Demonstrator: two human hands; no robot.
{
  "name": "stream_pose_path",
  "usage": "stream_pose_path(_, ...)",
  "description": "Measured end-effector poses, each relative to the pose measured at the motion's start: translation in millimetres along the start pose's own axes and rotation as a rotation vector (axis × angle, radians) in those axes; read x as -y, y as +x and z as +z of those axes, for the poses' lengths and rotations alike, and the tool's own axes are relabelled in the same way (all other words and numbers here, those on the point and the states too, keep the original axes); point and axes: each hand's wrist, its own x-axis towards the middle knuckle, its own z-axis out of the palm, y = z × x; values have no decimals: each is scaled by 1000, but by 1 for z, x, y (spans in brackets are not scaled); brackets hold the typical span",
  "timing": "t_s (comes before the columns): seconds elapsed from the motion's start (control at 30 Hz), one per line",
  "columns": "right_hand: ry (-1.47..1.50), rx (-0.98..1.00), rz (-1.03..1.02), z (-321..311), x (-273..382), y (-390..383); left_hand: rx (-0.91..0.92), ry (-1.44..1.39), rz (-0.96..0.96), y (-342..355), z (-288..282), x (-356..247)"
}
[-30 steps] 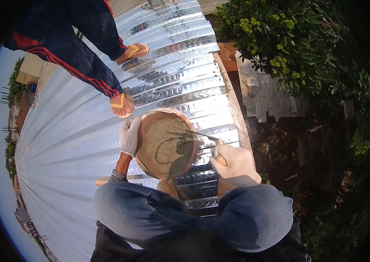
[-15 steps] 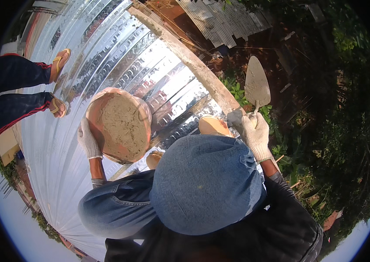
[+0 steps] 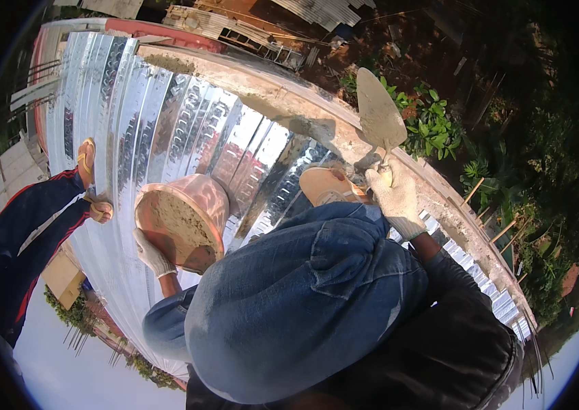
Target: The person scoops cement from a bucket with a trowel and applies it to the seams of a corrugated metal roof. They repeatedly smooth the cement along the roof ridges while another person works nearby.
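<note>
My left hand (image 3: 152, 253), in a pale knitted glove, grips the near left side of an orange-brown bucket (image 3: 206, 197). The bucket leans with its mouth toward me, and grey-brown wet mortar (image 3: 181, 229) lies inside it. On the other side, my gloved right hand (image 3: 397, 199) is closed round the handle of a trowel (image 3: 380, 113). Its broad pointed blade is smeared with mortar and points away from me, over the edge of a mortar-topped wall (image 3: 289, 113). The fingers of my left hand are partly hidden by the bucket.
Shiny corrugated metal roofing (image 3: 105, 164) spreads left and ahead. My sandalled foot (image 3: 327, 186) rests beside the wall, below my bent jean-clad knee (image 3: 289, 294). At the left another person's legs (image 3: 37, 225) stand on the roof. Beyond the wall, the ground drops to plants (image 3: 433, 126).
The view has swung, showing more of the wall. The bucket's mouth now tips more toward me. My right hand still holds the trowel, its blade now nearer the wall top in view.
</note>
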Motion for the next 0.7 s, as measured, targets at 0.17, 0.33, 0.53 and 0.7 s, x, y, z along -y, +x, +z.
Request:
stream_pose_path(0.17,69,-96,51,-21,-15,-4,-15,-32,-56,14,-10,10)
stream_pose_path(0.33,69,-155,94,-36,-37,-13,6,66,38,18,-15,18)
stream_pose_path(0.53,-15,-173,-38,-24,-28,-14,5,18,18,17,-14,17)
stream_pose_path(0.7,4,-67,-16,-16,-19,-10,-6,44,30,18,-15,18)
